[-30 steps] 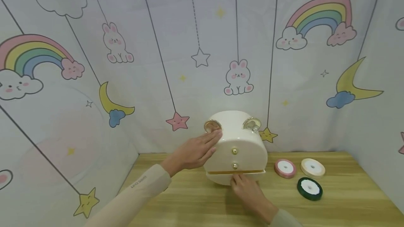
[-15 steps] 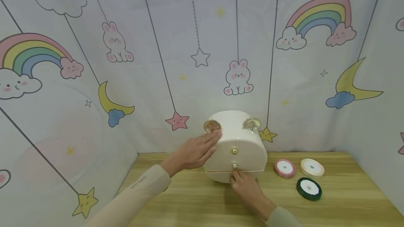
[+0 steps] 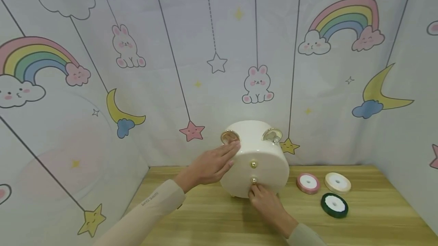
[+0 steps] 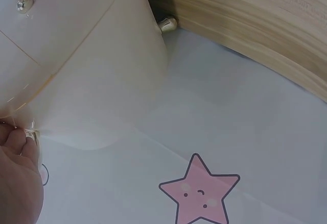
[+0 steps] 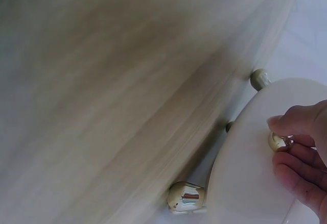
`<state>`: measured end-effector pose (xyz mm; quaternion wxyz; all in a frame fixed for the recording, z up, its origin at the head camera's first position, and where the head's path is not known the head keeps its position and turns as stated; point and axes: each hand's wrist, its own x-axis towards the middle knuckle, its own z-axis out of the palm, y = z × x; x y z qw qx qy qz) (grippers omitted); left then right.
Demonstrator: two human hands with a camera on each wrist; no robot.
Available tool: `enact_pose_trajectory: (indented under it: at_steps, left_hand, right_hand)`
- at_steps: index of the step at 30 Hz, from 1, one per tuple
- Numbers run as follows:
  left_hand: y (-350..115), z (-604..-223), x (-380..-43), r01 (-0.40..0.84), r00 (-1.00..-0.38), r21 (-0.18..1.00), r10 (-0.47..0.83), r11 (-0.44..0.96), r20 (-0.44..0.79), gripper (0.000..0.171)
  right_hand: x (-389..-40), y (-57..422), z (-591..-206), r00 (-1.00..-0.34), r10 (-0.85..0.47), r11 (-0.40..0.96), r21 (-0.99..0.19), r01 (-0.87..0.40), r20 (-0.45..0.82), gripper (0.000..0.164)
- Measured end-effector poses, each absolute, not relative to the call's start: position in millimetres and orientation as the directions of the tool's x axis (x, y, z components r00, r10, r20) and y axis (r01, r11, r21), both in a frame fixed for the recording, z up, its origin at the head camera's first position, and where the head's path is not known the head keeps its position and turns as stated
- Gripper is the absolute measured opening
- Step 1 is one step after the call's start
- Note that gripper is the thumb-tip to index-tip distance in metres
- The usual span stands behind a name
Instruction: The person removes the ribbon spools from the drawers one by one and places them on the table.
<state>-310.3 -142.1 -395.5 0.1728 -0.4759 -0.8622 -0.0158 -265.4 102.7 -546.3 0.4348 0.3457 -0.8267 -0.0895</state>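
Note:
A glossy cream jewelry box with a rounded front and gold ears stands on the table. Its lowest drawer front sits flush with the body. My left hand rests on the box's upper left side, fingers extended beside the left gold ear. At the base, my right hand pinches the bottom drawer's knob between thumb and fingers, as the right wrist view shows. Two other gold knobs sit above it, the upper knob being uncovered.
Right of the box lie three ribbon rolls: a pink roll, a cream roll and a dark green roll. The wooden table meets a printed fabric backdrop behind the box and at both sides.
The lowest drawer has slid inward, and the gap above its front has closed. My right hand moved slightly forward with it; my left hand stayed on the box.

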Motion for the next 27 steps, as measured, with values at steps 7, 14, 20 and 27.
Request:
enact_pose_trajectory:
  at_steps: [7,14,20,27]
  left_hand:
    - [-141,-396,-310,0.819,-0.514,-0.094,0.797,0.566,0.318,0.060]
    - [-136,-395,-308,0.811,-0.513,-0.098,0.781,0.577,0.358,0.058]
    - [-136,-404,-303,0.808,-0.458,-0.051,0.680,0.587,0.572,0.042]
    - [-154,-435,-289,0.775,-0.504,0.161,0.444,0.611,0.741,0.024]
  right_hand:
    - [-267,103,-549,-0.378,-0.642,0.750,0.444,-0.490,0.667,0.024]
    - [-266,105,-549,-0.380,-0.642,0.749,0.440,-0.495,0.666,0.022]
    - [-261,106,-548,-0.392,-0.629,0.750,0.392,-0.532,0.671,0.015]
    - [-252,112,-533,-0.352,-0.591,0.743,0.319,-0.588,0.726,0.012]
